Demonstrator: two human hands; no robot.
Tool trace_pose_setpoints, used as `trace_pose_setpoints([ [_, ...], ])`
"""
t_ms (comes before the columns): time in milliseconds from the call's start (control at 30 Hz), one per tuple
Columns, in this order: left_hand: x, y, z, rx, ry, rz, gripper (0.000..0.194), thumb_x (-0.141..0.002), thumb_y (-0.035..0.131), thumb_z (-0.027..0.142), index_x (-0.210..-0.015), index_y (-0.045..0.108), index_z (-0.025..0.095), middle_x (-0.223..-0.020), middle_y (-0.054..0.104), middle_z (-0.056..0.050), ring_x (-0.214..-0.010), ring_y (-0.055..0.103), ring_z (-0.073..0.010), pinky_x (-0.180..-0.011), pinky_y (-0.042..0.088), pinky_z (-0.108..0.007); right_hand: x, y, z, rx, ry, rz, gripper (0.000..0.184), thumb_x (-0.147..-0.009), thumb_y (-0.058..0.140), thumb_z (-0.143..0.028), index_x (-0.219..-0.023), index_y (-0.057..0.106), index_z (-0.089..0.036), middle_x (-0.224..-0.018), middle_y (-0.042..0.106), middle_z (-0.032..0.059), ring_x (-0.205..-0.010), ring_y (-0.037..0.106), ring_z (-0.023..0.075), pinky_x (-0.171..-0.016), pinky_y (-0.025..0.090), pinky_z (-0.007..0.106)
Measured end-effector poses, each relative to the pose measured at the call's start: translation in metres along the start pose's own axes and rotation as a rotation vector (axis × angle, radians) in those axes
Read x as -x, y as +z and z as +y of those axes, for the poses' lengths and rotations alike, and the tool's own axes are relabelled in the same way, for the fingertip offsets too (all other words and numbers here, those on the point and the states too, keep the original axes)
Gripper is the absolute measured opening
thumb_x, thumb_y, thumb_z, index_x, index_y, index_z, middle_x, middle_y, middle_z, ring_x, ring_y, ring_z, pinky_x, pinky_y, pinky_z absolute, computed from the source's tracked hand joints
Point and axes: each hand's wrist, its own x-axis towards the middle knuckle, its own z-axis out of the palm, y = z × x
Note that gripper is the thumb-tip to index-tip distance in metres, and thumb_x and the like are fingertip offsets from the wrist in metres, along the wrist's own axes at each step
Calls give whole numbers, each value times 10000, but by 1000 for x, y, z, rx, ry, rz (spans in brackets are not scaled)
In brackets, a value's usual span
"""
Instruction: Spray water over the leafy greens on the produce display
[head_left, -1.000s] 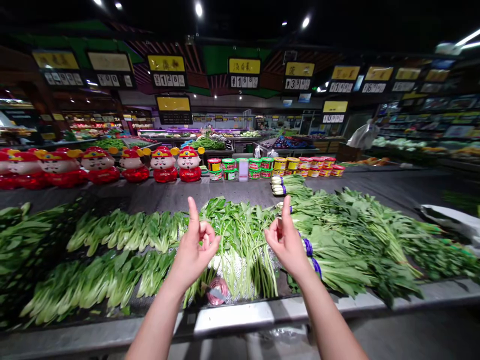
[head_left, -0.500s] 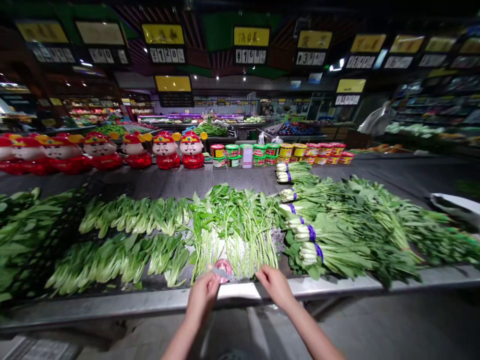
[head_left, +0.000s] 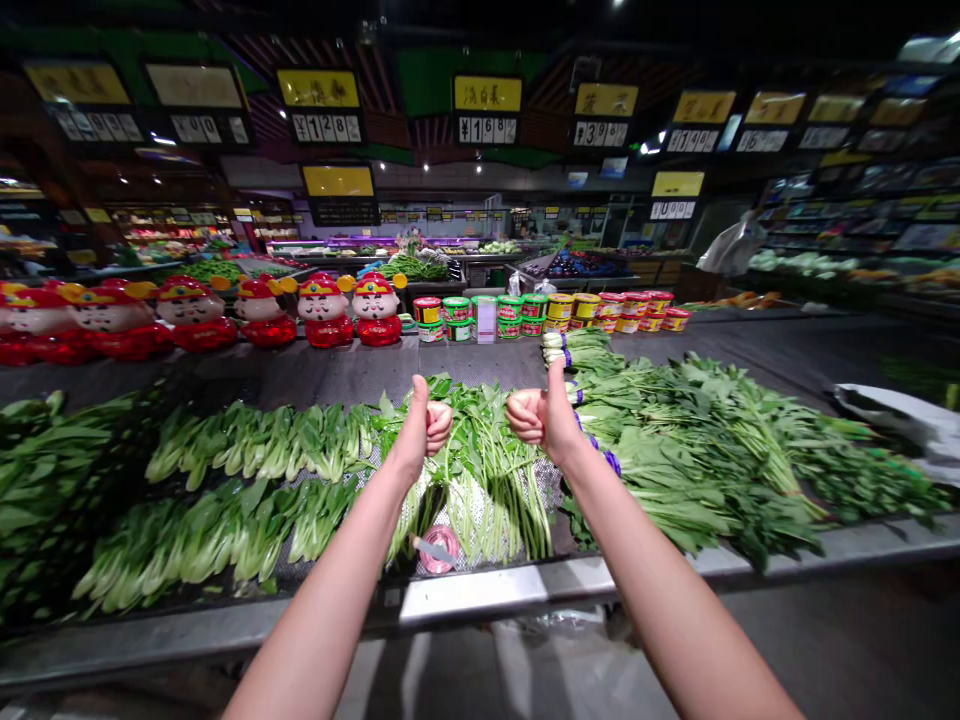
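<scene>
My left hand (head_left: 425, 427) is raised over the greens, its fingers curled into a fist and the thumb pointing up. Opposite it, my right hand (head_left: 545, 415) makes the same thumbs-up fist. Neither holds anything. Below and between them lie loose long-stemmed leafy greens (head_left: 495, 480) on the perforated display surface. At the front edge, under my left forearm's side, rests a coil of pink tape or ribbon (head_left: 451, 541) with a small knife-like strip (head_left: 433, 549) across it. Behind my right hand and forearm are greens bundled with purple bands (head_left: 660, 450), partly hidden.
Rows of bok choy (head_left: 292, 440) lie on the left. Red figurine jars (head_left: 326, 312) and stacked small tubs (head_left: 574, 310) line the back. A metal rail (head_left: 480, 590) runs along the front. Price signs (head_left: 487, 110) hang overhead, and a white bag-like item (head_left: 907, 415) lies far right.
Both hands have risen from the front rail to above the greens, and their thumbs now point up. My left hand has moved away from the coil and strip, and the view has shifted slightly.
</scene>
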Motion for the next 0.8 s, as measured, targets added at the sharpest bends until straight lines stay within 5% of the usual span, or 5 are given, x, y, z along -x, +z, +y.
trace_pose_setpoints([
  [300, 14, -1, -11, 116, -16, -22, 717, -657, 81, 869, -396, 253, 223, -381, 156, 85, -317, 114, -28, -370, 44, -218, 8, -3, 21, -13, 90, -27, 742, -660, 66, -879, -397, 288, -222, -352, 174, -86, -306, 105, 38, -325, 62, 192],
  [433, 23, -11, -28, 62, 45, 57, 722, -735, 143, 808, -480, 422, 194, -402, 267, 77, -335, 184, -36, -360, 131, -205, 14, -5, 43, 58, 66, 44, 744, -731, 140, -826, -442, 405, -193, -363, 281, -67, -307, 201, 39, -334, 121, 191],
  [600, 66, -35, -111, -296, 68, 381, 374, -696, 633, 541, -762, 600, 174, -696, 560, 24, -604, 499, -79, -512, 398, -190, 47, -4, 142, 310, 97, 280, 430, -722, 561, -603, -717, 575, -173, -561, 546, -33, -414, 431, 72, -382, 293, 188],
  [733, 97, -45, -184, -264, -79, 615, 468, -557, 744, 479, -867, 614, 154, -734, 584, 22, -579, 523, -79, -556, 464, -227, 74, -2, 223, 321, 282, 360, 344, -668, 604, -505, -746, 561, -173, -578, 588, -21, -419, 505, 102, -361, 307, 190],
  [800, 102, -43, -206, -152, -214, 598, 525, -507, 772, 488, -869, 604, 147, -650, 587, 30, -517, 532, -91, -488, 454, -229, 80, -2, 245, 315, 347, 349, 320, -638, 624, -473, -716, 549, -172, -554, 590, -19, -415, 522, 110, -363, 317, 193],
])
